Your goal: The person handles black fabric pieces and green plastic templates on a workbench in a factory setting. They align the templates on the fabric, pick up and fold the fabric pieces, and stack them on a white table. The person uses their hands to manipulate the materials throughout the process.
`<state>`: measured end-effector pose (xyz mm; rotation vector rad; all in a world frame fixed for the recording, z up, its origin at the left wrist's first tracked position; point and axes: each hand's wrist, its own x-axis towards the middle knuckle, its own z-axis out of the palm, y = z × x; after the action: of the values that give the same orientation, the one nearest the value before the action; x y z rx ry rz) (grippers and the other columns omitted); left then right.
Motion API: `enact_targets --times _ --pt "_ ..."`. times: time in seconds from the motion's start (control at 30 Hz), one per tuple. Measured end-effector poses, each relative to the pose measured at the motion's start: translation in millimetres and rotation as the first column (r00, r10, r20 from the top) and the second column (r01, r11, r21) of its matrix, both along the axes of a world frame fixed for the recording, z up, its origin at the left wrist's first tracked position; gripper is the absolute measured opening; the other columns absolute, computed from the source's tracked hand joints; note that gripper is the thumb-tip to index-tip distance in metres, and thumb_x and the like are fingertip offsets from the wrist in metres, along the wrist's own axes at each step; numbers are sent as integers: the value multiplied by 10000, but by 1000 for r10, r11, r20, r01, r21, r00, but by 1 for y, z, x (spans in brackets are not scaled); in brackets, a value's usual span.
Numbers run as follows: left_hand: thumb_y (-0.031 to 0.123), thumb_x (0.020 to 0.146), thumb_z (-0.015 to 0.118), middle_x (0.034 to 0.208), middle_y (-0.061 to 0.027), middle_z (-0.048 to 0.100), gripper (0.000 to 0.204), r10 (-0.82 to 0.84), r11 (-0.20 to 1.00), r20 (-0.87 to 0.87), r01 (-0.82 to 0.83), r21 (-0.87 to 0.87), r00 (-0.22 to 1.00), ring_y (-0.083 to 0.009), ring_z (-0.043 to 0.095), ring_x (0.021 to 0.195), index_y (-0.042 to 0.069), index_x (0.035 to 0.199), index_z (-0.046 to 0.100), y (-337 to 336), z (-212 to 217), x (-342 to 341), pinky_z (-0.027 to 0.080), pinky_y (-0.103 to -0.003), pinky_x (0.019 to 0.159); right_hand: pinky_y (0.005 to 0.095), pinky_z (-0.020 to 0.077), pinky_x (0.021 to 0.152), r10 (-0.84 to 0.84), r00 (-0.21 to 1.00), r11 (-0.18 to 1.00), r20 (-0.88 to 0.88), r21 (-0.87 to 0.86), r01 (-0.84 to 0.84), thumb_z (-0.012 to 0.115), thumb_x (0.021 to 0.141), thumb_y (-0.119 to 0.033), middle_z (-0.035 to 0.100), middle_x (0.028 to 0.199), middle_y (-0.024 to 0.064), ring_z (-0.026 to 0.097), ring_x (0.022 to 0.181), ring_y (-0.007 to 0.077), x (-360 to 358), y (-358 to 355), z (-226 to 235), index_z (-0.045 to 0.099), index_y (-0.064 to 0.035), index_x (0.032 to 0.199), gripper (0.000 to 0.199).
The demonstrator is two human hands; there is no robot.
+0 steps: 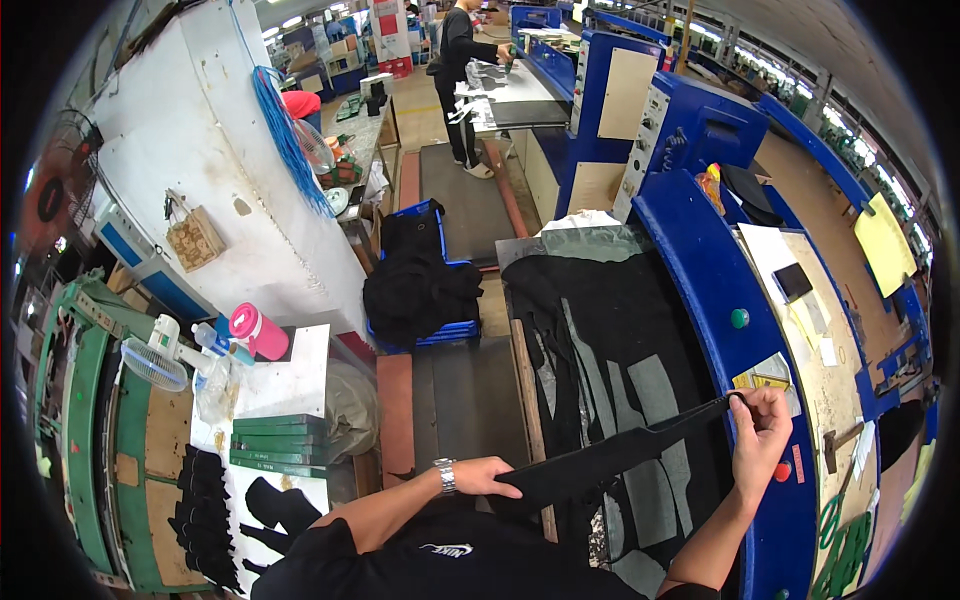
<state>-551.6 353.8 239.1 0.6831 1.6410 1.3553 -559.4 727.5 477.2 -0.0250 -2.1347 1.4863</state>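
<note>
My right fingers [745, 400] pinch the narrow end of one black fabric strip [620, 455], and my left fingers [500, 480] are clenched on its wide end, so it hangs stretched above the bench [655, 330]. Under it lies one large black sheet [600, 310] with several long cut-out gaps; I cannot count them, since the strip crosses them. To my left sit one pink bottle [258, 330], one small white fan [155, 362] and a stack of green boxes [280, 440], its number unclear.
</note>
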Motion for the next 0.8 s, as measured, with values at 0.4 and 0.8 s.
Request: enact_targets --times 0.4,0.8 --pt "337 947 725 1061 -35 736 428 711 703 142 -690 -174 689 -99 642 952 -14 1191 695 -58 -30 98 519 -299 877 186 384 588 344 922 933 177 -176 -314 699 885 52 581 742 -32 517 659 21 -121 -19 -111 547 -62 865 191" --pt "278 939 732 1016 -47 736 374 973 186 157 -979 -83 171 -102 659 901 -38 1138 696 -146 -92 210 535 -285 815 232 444 572 517 741 849 429 -145 -508 721 883 13 629 711 -3 594 632 65 -144 -190 -167 585 -5 1002 181"
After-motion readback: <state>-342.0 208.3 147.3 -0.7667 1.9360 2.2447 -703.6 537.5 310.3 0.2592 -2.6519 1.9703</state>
